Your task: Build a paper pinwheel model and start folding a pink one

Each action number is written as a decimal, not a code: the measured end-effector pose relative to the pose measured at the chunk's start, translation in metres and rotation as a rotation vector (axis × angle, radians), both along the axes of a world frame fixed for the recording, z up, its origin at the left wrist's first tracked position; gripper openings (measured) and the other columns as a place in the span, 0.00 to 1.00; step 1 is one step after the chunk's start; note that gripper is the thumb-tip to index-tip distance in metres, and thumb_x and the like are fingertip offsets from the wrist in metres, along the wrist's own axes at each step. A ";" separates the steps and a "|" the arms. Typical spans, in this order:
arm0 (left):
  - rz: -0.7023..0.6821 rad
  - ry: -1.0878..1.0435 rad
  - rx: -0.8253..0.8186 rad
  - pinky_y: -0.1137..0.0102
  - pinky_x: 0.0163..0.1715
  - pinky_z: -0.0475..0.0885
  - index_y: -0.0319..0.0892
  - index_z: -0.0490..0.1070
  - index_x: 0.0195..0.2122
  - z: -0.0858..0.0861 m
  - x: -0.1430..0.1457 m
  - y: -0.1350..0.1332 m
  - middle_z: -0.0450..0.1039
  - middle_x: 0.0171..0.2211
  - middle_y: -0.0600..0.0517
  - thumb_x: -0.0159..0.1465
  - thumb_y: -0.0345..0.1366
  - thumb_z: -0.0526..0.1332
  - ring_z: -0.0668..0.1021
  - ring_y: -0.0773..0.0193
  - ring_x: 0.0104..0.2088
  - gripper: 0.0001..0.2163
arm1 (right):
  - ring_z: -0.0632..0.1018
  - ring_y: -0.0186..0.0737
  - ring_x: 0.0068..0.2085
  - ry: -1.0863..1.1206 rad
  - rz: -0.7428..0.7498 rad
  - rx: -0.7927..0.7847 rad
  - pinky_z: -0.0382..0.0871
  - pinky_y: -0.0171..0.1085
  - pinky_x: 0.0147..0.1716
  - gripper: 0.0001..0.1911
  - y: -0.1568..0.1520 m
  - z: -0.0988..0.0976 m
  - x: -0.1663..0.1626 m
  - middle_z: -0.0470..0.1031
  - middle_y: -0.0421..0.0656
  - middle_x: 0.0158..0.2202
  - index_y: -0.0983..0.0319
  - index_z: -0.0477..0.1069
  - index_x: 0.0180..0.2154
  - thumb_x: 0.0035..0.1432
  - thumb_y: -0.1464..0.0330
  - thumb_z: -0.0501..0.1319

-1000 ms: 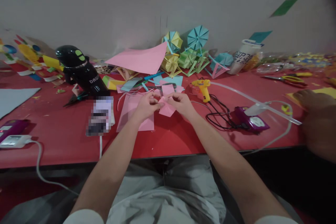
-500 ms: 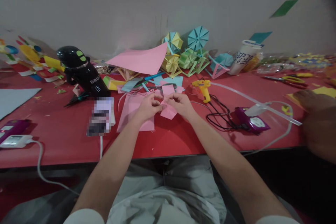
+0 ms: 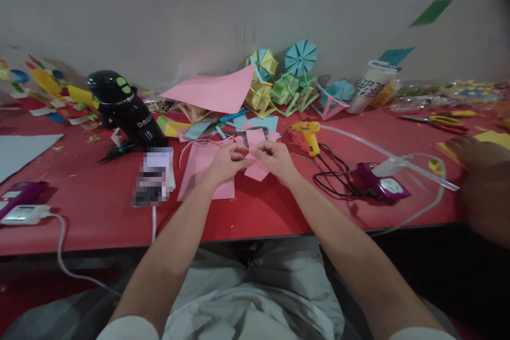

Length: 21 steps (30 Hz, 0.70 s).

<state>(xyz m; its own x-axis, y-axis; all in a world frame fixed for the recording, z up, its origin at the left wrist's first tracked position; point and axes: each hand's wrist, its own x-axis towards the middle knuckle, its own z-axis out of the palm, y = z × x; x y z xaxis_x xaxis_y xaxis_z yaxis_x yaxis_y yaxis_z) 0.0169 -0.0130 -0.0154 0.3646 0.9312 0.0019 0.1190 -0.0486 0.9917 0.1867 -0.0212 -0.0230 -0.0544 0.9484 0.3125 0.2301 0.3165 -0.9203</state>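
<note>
My left hand (image 3: pixel 228 162) and my right hand (image 3: pixel 274 156) meet over the red table, both closed in a pinch on a small folded piece of pink paper (image 3: pixel 256 170). The fingers cover its middle, so the folds there are hidden. Just beyond the fingertips a pink strip (image 3: pixel 255 137) lies; whether it joins the held piece I cannot tell. Under and beside my left hand lies a larger pink sheet (image 3: pixel 195 170). A yellow glue gun (image 3: pixel 308 135) rests to the right of my right hand.
Folded paper umbrellas (image 3: pixel 300 58) stand along the wall beside a large pink sheet (image 3: pixel 215 90). Left are a phone (image 3: pixel 153 175) and a black bottle (image 3: pixel 127 111). Right are a purple power strip (image 3: pixel 384 183), scissors (image 3: pixel 438 121) and another person's blurred hand (image 3: pixel 478 159). A white cup (image 3: pixel 370 87) stands behind.
Almost nothing differs. Both hands keep their pinch on the pink paper, with only a slight shift of the fingertips and of the paper.
</note>
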 end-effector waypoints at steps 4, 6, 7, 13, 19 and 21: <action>0.096 0.018 0.041 0.71 0.26 0.69 0.39 0.71 0.33 0.003 -0.001 0.001 0.73 0.22 0.54 0.48 0.37 0.73 0.75 0.67 0.23 0.15 | 0.72 0.36 0.30 0.060 0.014 -0.061 0.66 0.36 0.31 0.18 0.003 -0.003 0.000 0.76 0.43 0.30 0.62 0.76 0.32 0.48 0.54 0.67; 0.142 -0.001 0.061 0.70 0.27 0.71 0.38 0.72 0.31 0.002 -0.002 0.002 0.74 0.24 0.52 0.48 0.39 0.73 0.76 0.66 0.25 0.14 | 0.73 0.36 0.31 0.069 0.048 -0.086 0.67 0.36 0.32 0.20 0.005 -0.005 0.001 0.76 0.43 0.31 0.62 0.75 0.34 0.47 0.53 0.68; 0.165 -0.016 0.073 0.70 0.28 0.72 0.38 0.72 0.30 0.000 -0.003 0.004 0.75 0.25 0.51 0.48 0.39 0.72 0.76 0.66 0.26 0.14 | 0.72 0.36 0.30 0.067 0.060 -0.091 0.67 0.36 0.31 0.20 0.006 -0.006 0.001 0.75 0.43 0.30 0.63 0.75 0.33 0.47 0.53 0.68; 0.251 -0.099 0.063 0.68 0.31 0.76 0.38 0.73 0.31 -0.008 -0.003 0.009 0.76 0.28 0.50 0.47 0.38 0.73 0.78 0.65 0.29 0.14 | 0.64 0.31 0.23 -0.026 0.013 -0.062 0.60 0.34 0.23 0.23 0.010 -0.012 0.005 0.63 0.37 0.19 0.62 0.66 0.21 0.49 0.50 0.66; 0.240 -0.120 0.014 0.66 0.35 0.79 0.38 0.75 0.34 -0.004 -0.005 0.009 0.78 0.30 0.50 0.49 0.34 0.71 0.80 0.63 0.31 0.12 | 0.68 0.32 0.22 0.004 0.019 -0.101 0.64 0.34 0.23 0.25 0.008 -0.007 0.009 0.65 0.38 0.19 0.62 0.67 0.20 0.48 0.48 0.65; 0.270 -0.107 0.045 0.65 0.35 0.79 0.38 0.76 0.35 -0.005 -0.007 0.010 0.78 0.29 0.50 0.49 0.34 0.71 0.80 0.63 0.31 0.12 | 0.70 0.33 0.23 0.032 0.026 -0.132 0.66 0.35 0.24 0.24 0.008 -0.005 0.011 0.68 0.39 0.19 0.62 0.69 0.22 0.49 0.47 0.65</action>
<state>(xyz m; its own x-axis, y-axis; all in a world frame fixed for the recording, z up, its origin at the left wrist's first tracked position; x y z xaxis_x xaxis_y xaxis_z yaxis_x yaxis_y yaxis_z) 0.0097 -0.0035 -0.0204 0.0992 0.9926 0.0703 0.0286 -0.0735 0.9969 0.1973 -0.0133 -0.0281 -0.0715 0.9797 0.1871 0.1937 0.1977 -0.9609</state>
